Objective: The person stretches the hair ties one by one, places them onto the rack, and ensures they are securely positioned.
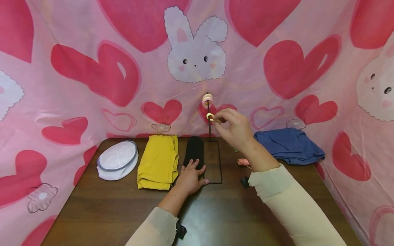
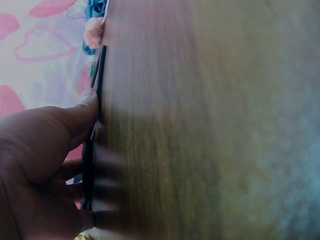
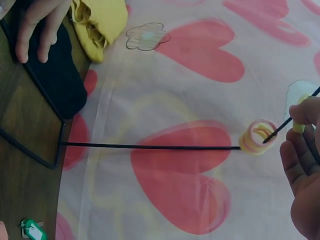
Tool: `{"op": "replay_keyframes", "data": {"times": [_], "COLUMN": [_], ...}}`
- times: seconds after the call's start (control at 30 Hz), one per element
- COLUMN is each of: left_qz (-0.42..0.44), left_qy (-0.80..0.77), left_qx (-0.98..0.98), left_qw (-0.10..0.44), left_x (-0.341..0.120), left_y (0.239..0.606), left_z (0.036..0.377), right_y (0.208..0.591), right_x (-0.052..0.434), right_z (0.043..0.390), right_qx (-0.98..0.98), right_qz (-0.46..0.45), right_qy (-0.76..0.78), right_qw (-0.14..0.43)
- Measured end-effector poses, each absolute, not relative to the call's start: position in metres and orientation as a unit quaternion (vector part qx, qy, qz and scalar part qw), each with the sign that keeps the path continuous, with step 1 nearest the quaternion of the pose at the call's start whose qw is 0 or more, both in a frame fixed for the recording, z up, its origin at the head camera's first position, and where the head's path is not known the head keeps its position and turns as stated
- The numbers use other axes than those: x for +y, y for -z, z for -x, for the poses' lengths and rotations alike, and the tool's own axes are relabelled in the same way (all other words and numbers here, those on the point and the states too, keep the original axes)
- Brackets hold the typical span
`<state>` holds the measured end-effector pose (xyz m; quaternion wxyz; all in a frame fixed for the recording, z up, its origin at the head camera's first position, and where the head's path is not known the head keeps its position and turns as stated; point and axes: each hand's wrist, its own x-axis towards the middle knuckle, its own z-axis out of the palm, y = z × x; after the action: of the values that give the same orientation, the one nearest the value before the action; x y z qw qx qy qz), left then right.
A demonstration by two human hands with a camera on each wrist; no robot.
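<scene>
A black wire stand [image 1: 219,164] has its flat frame on the table and a hook arm rising above it. Several pink and pale yellow rings [image 1: 207,99] hang together on the arm, also visible as a bundle in the right wrist view [image 3: 246,143]. My right hand [image 1: 235,128] pinches a yellow ring [image 1: 210,116] at the arm's front end, the tip apparently through it. My left hand [image 1: 189,179] lies with spread fingers on a black, flat oblong item [image 1: 194,147]. Its thumb [image 2: 89,97] touches the stand's base wire.
Left of the black item lie folded yellow cloth [image 1: 158,162] and a round white mesh item [image 1: 118,159] with a grey-blue rim. To the right are a salmon pom-pom [image 1: 243,162], a green tag [image 3: 34,230] and folded blue cloth [image 1: 287,147]. A patterned pink curtain [image 1: 191,92] backs the table.
</scene>
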<state>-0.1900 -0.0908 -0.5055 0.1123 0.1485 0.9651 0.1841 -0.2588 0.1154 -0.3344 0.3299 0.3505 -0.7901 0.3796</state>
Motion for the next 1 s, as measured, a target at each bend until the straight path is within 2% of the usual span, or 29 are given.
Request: {"op": "replay_keyframes", "data": {"times": [0.27,0.57,1.0], "left_qz": [-0.148,-0.144,-0.147], "left_qy": [-0.185,-0.194,-0.192], "left_qx": [0.965,0.964,0.964], "left_qw": [0.108,0.112,0.106], "left_x": [-0.091,-0.091,-0.092], "left_y": [0.508,0.508,0.509], "left_z": [0.190,0.190,0.190], "right_y": [0.342,0.346,0.348], "right_x": [0.106,0.094,0.094], "right_z": [0.275,0.290,0.298], "right_qx": [-0.789,-0.791,-0.797], "right_qz": [-0.302,-0.249,-0.231], "right_qy": [-0.409,-0.446,-0.452], "right_qw": [0.345,0.336,0.328]}}
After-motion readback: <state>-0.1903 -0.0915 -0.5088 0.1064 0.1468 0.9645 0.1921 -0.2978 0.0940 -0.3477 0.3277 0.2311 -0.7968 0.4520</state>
